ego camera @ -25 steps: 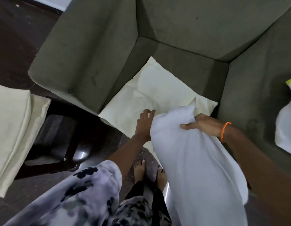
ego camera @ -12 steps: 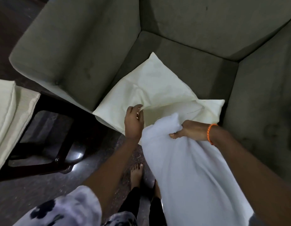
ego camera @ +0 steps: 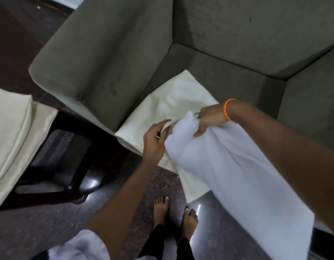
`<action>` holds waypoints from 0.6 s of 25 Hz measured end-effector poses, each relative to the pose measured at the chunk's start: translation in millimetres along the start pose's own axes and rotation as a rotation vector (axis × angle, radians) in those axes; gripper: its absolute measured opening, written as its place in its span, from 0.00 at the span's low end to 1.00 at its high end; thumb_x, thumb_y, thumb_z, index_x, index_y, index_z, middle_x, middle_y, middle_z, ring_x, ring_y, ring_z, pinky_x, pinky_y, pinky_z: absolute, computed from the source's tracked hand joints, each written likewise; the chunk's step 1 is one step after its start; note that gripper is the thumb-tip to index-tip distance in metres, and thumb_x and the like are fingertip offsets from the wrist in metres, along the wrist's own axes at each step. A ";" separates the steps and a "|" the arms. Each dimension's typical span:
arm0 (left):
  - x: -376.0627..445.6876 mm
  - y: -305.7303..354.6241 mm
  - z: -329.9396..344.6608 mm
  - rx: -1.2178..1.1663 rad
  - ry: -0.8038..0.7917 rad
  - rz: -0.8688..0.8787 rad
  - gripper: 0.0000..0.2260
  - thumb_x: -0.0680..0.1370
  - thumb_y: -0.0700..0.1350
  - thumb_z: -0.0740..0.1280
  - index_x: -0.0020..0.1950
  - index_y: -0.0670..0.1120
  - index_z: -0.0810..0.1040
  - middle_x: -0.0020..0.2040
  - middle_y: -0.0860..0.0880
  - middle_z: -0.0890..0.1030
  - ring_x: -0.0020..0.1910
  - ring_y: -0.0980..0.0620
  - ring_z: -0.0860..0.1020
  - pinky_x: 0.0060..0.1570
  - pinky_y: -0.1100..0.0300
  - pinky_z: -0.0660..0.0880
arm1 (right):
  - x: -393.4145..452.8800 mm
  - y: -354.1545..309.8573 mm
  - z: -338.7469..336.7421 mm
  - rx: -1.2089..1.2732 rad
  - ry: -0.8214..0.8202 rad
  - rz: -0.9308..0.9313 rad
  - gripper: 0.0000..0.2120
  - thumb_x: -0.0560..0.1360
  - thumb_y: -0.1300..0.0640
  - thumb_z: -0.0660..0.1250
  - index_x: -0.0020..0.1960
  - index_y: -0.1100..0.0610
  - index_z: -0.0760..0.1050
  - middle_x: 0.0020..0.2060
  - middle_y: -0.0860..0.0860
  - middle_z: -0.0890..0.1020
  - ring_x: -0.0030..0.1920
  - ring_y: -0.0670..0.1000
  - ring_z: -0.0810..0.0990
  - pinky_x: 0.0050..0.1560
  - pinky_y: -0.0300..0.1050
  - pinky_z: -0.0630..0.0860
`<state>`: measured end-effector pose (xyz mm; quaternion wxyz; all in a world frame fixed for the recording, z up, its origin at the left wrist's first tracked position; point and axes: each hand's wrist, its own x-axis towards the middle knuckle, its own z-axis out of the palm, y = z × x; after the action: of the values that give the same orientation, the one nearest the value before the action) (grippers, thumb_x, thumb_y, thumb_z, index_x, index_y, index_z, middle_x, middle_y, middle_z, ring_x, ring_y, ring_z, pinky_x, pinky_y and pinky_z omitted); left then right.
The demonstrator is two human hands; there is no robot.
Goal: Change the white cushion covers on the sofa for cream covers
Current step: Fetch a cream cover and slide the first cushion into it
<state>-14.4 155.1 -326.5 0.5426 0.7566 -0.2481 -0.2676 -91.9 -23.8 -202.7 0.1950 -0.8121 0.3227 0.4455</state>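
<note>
A cream cover [ego camera: 173, 104] lies flat on the seat of the grey-green sofa [ego camera: 106, 59], its near edge hanging over the seat front. My left hand [ego camera: 156, 140] pinches the near edge of the cover's opening. My right hand [ego camera: 211, 119], with an orange band at the wrist, grips the top corner of a white cushion insert [ego camera: 228, 175] and holds it at the cover's opening. The long insert droops down toward the lower right. How far the corner is inside the cover is hidden by my hands.
A dark wooden chair [ego camera: 68, 184] with a cream seat pad [ego camera: 10, 132] stands at the left, close to the sofa arm. My bare feet [ego camera: 173, 209] stand on the dark polished floor in front of the sofa.
My left hand has closed on the edge of the cover's opening. My right hand has brought the insert's corner up to that opening. The view has shifted right and closer.
</note>
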 end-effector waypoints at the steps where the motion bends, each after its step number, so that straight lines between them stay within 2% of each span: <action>1: 0.5 1.4 2.6 -0.005 0.023 -0.039 0.11 0.80 0.41 0.63 0.58 0.51 0.80 0.49 0.54 0.81 0.46 0.60 0.78 0.43 0.62 0.75 | 2.2 -0.9 -3.3 -0.137 0.047 -0.034 0.17 0.80 0.59 0.57 0.65 0.68 0.70 0.69 0.64 0.69 0.59 0.57 0.74 0.53 0.30 0.74; 2: 1.4 4.8 5.4 -0.023 0.045 -0.040 0.10 0.80 0.43 0.63 0.59 0.49 0.80 0.50 0.53 0.82 0.46 0.58 0.79 0.42 0.62 0.75 | 13.1 2.6 -3.0 -0.383 0.068 -0.178 0.16 0.81 0.61 0.56 0.65 0.67 0.70 0.68 0.64 0.69 0.62 0.58 0.73 0.54 0.37 0.71; 4: -4.3 9.1 13.5 0.036 0.034 0.023 0.12 0.79 0.45 0.62 0.59 0.47 0.79 0.50 0.51 0.82 0.45 0.54 0.79 0.43 0.60 0.75 | 8.1 2.9 16.1 -0.640 0.053 -0.221 0.15 0.80 0.53 0.57 0.64 0.56 0.71 0.68 0.60 0.69 0.67 0.59 0.69 0.67 0.50 0.64; 6: -9.4 8.2 19.5 0.165 0.012 0.020 0.12 0.78 0.46 0.63 0.60 0.46 0.78 0.50 0.50 0.81 0.43 0.53 0.77 0.43 0.58 0.75 | 24.1 8.0 37.8 -0.536 0.103 -0.089 0.19 0.76 0.41 0.58 0.64 0.46 0.71 0.68 0.56 0.68 0.69 0.59 0.66 0.69 0.57 0.57; 7: -16.5 6.2 25.0 0.251 -0.002 -0.002 0.13 0.77 0.45 0.64 0.61 0.46 0.76 0.50 0.50 0.79 0.43 0.53 0.75 0.43 0.58 0.74 | 31.2 15.4 48.0 -0.450 0.169 -0.025 0.22 0.75 0.38 0.57 0.65 0.44 0.70 0.68 0.55 0.67 0.69 0.59 0.65 0.68 0.58 0.56; 9: -38.0 -1.0 38.3 0.385 -0.014 -0.050 0.17 0.75 0.46 0.65 0.64 0.47 0.71 0.52 0.50 0.74 0.46 0.53 0.74 0.43 0.58 0.73 | 39.9 24.5 60.3 -0.355 0.347 0.089 0.30 0.72 0.31 0.54 0.69 0.45 0.65 0.70 0.58 0.64 0.69 0.62 0.62 0.67 0.59 0.57; 11: -58.9 -9.5 49.9 0.448 0.001 -0.129 0.17 0.76 0.47 0.64 0.64 0.47 0.69 0.55 0.50 0.72 0.50 0.51 0.75 0.44 0.55 0.75 | 36.4 21.5 80.4 -0.316 0.510 0.126 0.43 0.65 0.25 0.50 0.73 0.48 0.60 0.72 0.62 0.60 0.71 0.68 0.58 0.68 0.63 0.55; 13: -68.3 -12.9 55.9 0.443 0.037 -0.221 0.11 0.79 0.47 0.61 0.60 0.46 0.70 0.52 0.50 0.74 0.50 0.48 0.76 0.42 0.55 0.71 | 32.9 12.8 114.5 -0.242 0.656 0.009 0.47 0.62 0.26 0.50 0.70 0.55 0.68 0.69 0.65 0.66 0.70 0.71 0.62 0.66 0.68 0.58; 14: -70.8 -12.8 57.9 0.415 0.061 -0.241 0.09 0.80 0.46 0.59 0.59 0.44 0.70 0.50 0.49 0.75 0.48 0.47 0.76 0.40 0.57 0.67 | 30.5 7.8 133.6 -0.213 0.723 -0.063 0.44 0.63 0.29 0.53 0.67 0.57 0.71 0.68 0.66 0.69 0.69 0.70 0.65 0.65 0.68 0.59; 15: -73.1 -11.4 59.2 0.388 0.087 -0.231 0.08 0.80 0.44 0.58 0.58 0.44 0.71 0.48 0.49 0.76 0.47 0.47 0.76 0.39 0.58 0.65 | 24.9 2.6 148.9 -0.185 0.713 -0.078 0.41 0.64 0.31 0.57 0.67 0.58 0.72 0.68 0.66 0.69 0.69 0.68 0.65 0.66 0.68 0.58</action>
<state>-107.0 166.3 -343.4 0.3630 0.8810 -0.1829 -0.2423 -172.8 55.5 -302.5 0.0131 -0.9421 0.2975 0.1540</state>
